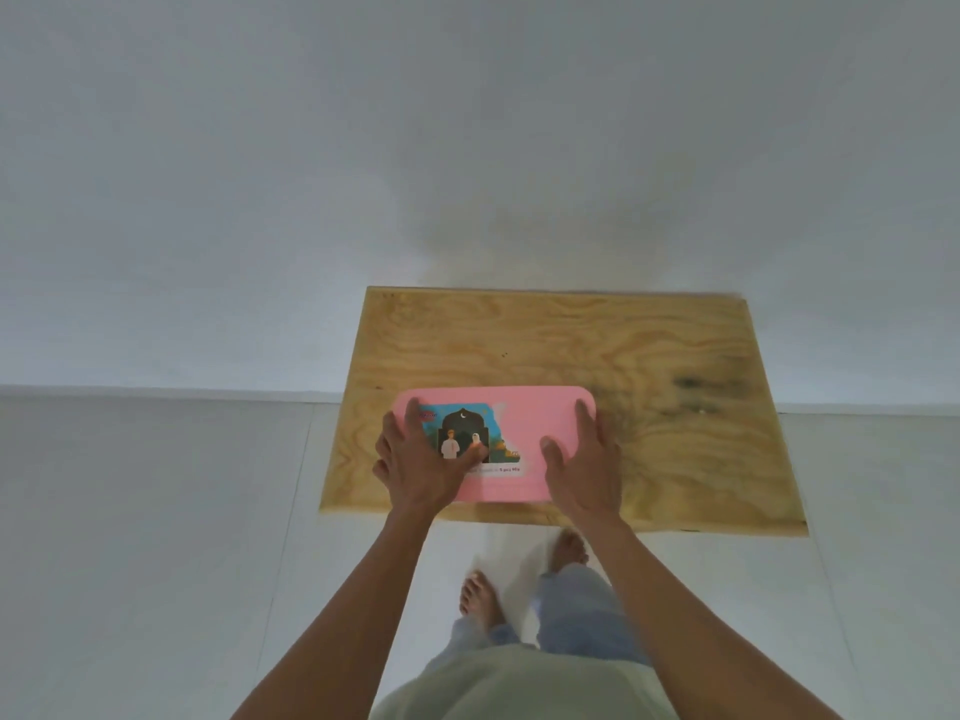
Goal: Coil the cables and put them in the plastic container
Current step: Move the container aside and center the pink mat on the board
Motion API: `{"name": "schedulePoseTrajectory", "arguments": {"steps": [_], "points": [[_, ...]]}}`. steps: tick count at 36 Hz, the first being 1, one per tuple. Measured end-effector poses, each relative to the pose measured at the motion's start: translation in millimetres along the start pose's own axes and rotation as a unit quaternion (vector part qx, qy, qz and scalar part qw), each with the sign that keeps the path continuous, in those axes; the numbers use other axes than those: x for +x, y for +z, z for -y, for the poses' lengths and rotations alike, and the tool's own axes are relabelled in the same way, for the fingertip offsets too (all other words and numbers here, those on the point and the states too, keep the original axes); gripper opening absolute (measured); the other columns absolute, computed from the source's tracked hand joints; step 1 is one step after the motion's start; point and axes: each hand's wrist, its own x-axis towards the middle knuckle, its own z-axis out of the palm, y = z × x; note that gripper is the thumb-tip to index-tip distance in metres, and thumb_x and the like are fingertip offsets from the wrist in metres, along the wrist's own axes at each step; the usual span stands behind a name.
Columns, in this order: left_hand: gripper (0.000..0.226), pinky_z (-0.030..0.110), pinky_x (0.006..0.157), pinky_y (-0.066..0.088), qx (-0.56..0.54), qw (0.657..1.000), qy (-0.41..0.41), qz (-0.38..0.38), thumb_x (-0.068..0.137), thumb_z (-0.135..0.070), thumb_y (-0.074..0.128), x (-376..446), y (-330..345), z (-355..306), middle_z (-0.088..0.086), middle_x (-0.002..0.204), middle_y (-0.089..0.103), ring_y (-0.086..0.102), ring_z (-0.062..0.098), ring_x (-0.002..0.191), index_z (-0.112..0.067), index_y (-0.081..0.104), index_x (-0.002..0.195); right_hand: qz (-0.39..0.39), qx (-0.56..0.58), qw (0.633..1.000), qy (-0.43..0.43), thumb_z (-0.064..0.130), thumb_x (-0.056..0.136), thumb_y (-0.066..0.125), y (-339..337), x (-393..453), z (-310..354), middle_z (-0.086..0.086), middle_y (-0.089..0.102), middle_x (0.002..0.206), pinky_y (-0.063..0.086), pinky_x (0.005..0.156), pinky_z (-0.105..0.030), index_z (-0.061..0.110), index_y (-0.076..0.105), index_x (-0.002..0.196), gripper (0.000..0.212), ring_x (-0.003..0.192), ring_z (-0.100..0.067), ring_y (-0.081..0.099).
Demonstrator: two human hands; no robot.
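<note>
1. Nearest the camera I see a pale shirt hem [524, 683], light blue jeans [576, 610] and two bare feet [480, 597] standing on a white tiled floor [156, 537].
2. Both bare forearms reach forward from the bottom edge toward a low plywood table [675, 407].
3. My left hand [421, 459] lies flat with its fingers spread over the left end of the pink lid [524, 433], palm at the lid's near-left corner and thumb across a printed label.
4. My right hand [584, 459] is also open and spread, pressing on the right end of the same lid, its fingers reaching toward the far-right corner.
5. The plastic container sits at the near-left part of the table, close to the front edge; only its pink lid shows, and the lid covers it fully, so I cannot tell what is inside.
6. The label [470, 441] on the lid shows a dark arch with two small figures against blue; its text is too blurred for me to read.
7. I see no cable from this view.
8. Beyond the table a plain white wall [467, 148] rises, with a soft shadow above the far table edge.
</note>
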Motion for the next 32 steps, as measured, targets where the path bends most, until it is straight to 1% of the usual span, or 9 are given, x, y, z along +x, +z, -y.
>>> {"name": "schedulePoseTrajectory", "arguments": {"steps": [8,11,14,20,22,25,27,29,32], "points": [[0.114,0.056,0.114,0.020,0.003,1.000,0.024,0.012,0.065,-0.059,0.082,17,2,2,0.012,0.161,0.014,0.019,0.037,0.144,-0.027,0.018,0.153,-0.016,-0.023,1.000,0.012,0.040,0.100,0.049,8,9,2,-0.006,0.011,0.165,0.021,0.118,-0.046,0.026,0.014,0.157,0.069,0.149,-0.033,0.017],[0.114,0.056,0.113,0.020,0.018,0.999,0.031,0.010,0.066,-0.062,0.080,19,4,2,0.012,0.161,0.013,0.018,0.037,0.144,-0.027,0.016,0.154,-0.023,-0.047,0.999,0.004,0.041,0.101,0.045,10,11,1,-0.007,0.010,0.165,0.023,0.118,-0.045,0.025,0.011,0.157,0.068,0.149,-0.033,0.016],[0.112,0.055,0.111,0.023,0.025,0.999,0.039,-0.001,0.066,-0.066,0.078,19,8,4,0.012,0.159,0.016,0.021,0.037,0.141,-0.027,0.019,0.153,-0.033,-0.060,0.998,-0.002,0.039,0.102,0.042,12,10,-1,-0.010,0.010,0.164,0.022,0.118,-0.043,0.021,0.011,0.157,0.065,0.149,-0.033,0.017],[0.110,0.055,0.111,0.024,0.022,0.998,0.050,-0.010,0.067,-0.066,0.078,18,12,6,0.012,0.159,0.018,0.022,0.037,0.141,-0.026,0.022,0.152,-0.037,-0.059,0.998,0.001,0.041,0.102,0.042,12,13,-5,-0.004,0.009,0.165,0.029,0.114,-0.043,0.023,0.015,0.156,0.064,0.150,-0.029,0.015],[0.110,0.055,0.110,0.026,0.045,0.997,0.058,-0.009,0.067,-0.071,0.074,20,11,7,0.013,0.158,0.019,0.024,0.037,0.141,-0.026,0.020,0.152,-0.038,-0.068,0.997,-0.001,0.043,0.101,0.042,14,13,-5,-0.003,0.008,0.165,0.032,0.112,-0.045,0.024,0.012,0.157,0.066,0.150,-0.029,0.015],[0.111,0.055,0.107,0.032,0.088,0.992,0.090,-0.022,0.068,-0.081,0.063,20,11,13,0.014,0.157,0.020,0.027,0.037,0.139,-0.025,0.017,0.152,-0.040,-0.087,0.995,-0.005,0.048,0.101,0.039,20,13,-7,-0.004,0.004,0.166,0.037,0.108,-0.048,0.026,0.006,0.157,0.069,0.150,-0.031,0.015],[0.110,0.055,0.108,0.036,0.109,0.985,0.127,-0.041,0.074,-0.083,0.055,19,15,21,0.013,0.163,0.012,0.021,0.037,0.146,-0.022,0.014,0.155,-0.047,-0.094,0.994,-0.010,0.049,0.101,0.036,25,12,-10,-0.004,0.003,0.166,0.039,0.107,-0.049,0.027,0.004,0.157,0.069,0.149,-0.032,0.017],[0.109,0.054,0.110,0.037,0.139,0.976,0.160,-0.055,0.080,-0.083,0.046,19,21,26,0.011,0.168,0.004,0.012,0.032,0.153,-0.015,0.010,0.158,-0.064,-0.105,0.992,-0.020,0.050,0.101,0.032,30,12,-13,-0.003,0.003,0.166,0.039,0.107,-0.049,0.027,0.004,0.157,0.068,0.147,-0.034,0.022],[0.108,0.049,0.108,0.041,0.155,0.969,0.179,-0.072,0.084,-0.082,0.041,22,27,29,0.009,0.168,0.008,0.008,0.027,0.155,-0.013,0.008,0.159,-0.101,-0.113,0.988,-0.043,0.052,0.099,0.030,38,14,-19,-0.002,0.007,0.166,0.043,0.104,-0.050,0.025,0.010,0.158,0.067,0.143,-0.037,0.031]]}}
